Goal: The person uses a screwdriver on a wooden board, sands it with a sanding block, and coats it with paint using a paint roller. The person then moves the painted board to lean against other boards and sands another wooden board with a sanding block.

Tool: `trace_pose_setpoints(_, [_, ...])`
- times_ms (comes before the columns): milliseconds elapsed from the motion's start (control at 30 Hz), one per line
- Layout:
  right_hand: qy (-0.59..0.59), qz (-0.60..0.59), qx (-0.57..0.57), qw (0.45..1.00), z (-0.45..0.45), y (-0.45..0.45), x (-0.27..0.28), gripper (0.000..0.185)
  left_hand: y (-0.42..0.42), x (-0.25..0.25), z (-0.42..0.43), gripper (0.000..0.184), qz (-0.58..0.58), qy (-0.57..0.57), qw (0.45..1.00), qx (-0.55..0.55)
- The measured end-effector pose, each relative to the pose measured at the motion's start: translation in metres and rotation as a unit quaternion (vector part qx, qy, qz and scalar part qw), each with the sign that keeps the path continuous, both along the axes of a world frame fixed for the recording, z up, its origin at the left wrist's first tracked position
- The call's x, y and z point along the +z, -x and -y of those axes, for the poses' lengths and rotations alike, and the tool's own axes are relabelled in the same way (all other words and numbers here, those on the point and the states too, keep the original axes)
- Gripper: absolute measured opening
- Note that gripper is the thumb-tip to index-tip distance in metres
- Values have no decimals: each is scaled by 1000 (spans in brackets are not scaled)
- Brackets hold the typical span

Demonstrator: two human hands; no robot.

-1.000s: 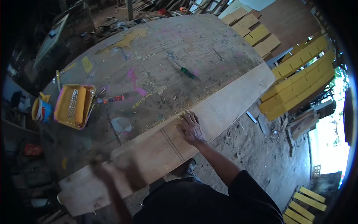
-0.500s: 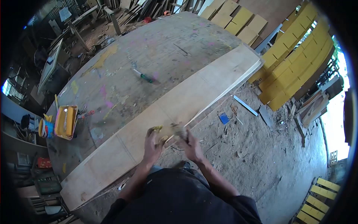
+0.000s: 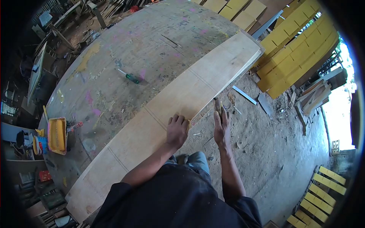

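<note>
A long pale wooden board with pencilled cross lines lies along the near edge of the paint-stained table. My left hand rests on the board at its near edge, fingers curled; a small yellowish piece shows beside them, too little to name. Just off that edge, over the ground, is my right hand, its fingers closed around a small dark item whose tip sticks out at the top. A screwdriver with a green handle lies on the table behind the board.
At the table's left stand a yellow paint tray and a tub. Yellow-painted boards lean at the right, more yellow slats lie at lower right, and a metal strip lies on the littered ground.
The view has shifted. My right hand has left the board's top for the space beyond its near edge. My left hand, earlier blurred at the left, now rests on the board's near edge.
</note>
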State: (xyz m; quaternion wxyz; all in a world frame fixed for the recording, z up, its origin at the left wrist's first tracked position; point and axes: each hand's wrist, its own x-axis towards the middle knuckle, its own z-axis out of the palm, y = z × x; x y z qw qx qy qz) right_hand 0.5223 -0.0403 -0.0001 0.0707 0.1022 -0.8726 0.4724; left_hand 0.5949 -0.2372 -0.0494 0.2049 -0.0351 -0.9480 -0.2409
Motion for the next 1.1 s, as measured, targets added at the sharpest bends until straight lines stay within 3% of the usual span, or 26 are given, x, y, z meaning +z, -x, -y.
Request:
trace_pose_setpoints(67, [-3,51,23,998,3,4,0,52,-5,3,-1,12,-2,-15,1000,1])
trace_pose_setpoints(200, [-80,30,79,993,11,25,-11,51,-11,11,-10,14,6,-30,999,10])
trace_pose_setpoints(267, [-174,-89,101,976,16,40,-12,57,-27,11,-9,17,21,-46,999,-5])
trace_pose_setpoints(333, [-152,-87,111,978,15,50,-16,57,-62,16,-8,16,50,-78,996,-3])
trace_pose_setpoints(400, [-183,-106,129,969,9,61,-19,57,-103,25,-8,14,264,-336,904,7])
trace_pose_setpoints(433, [-196,-113,142,964,6,65,-23,56,-119,30,-4,14,267,-333,904,15])
trace_pose_setpoints(500, [-188,-109,149,965,8,61,-25,53,-152,41,11,15,271,-200,941,43])
trace_pose_setpoints(567, [-199,-117,173,957,10,39,-22,43,-158,54,36,19,176,-164,961,136])
trace_pose_setpoints(600, [-264,-111,216,934,14,15,-34,42,-154,55,51,19,127,-158,959,196])
trace_pose_setpoints(633, [-233,-123,254,931,29,-15,-45,48,-152,43,72,22,73,-91,961,249])
trace_pose_setpoints(700, [-158,-116,402,895,48,-78,-78,49,-120,34,110,27,43,-46,963,262])
trace_pose_setpoints(800, [-120,-199,460,857,56,-80,-68,49,-66,15,129,35,18,9,974,225])
trace_pose_setpoints(867, [-106,-201,335,915,37,-31,-69,45,-50,6,128,44,29,64,984,163])
trace_pose_setpoints(933, [-177,-221,176,943,28,23,-51,38,-48,5,125,46,43,49,983,174])
trace_pose_setpoints(1033, [-151,-147,88,974,51,-12,-46,38,-56,-1,132,49,70,47,979,185])
trace_pose_setpoints(1067, [-184,-241,96,948,66,-46,-71,40,-55,-3,134,49,84,49,976,194])
trace_pose_setpoints(1100, [-155,-189,202,948,75,-88,-74,43,-55,1,132,47,76,38,978,188])
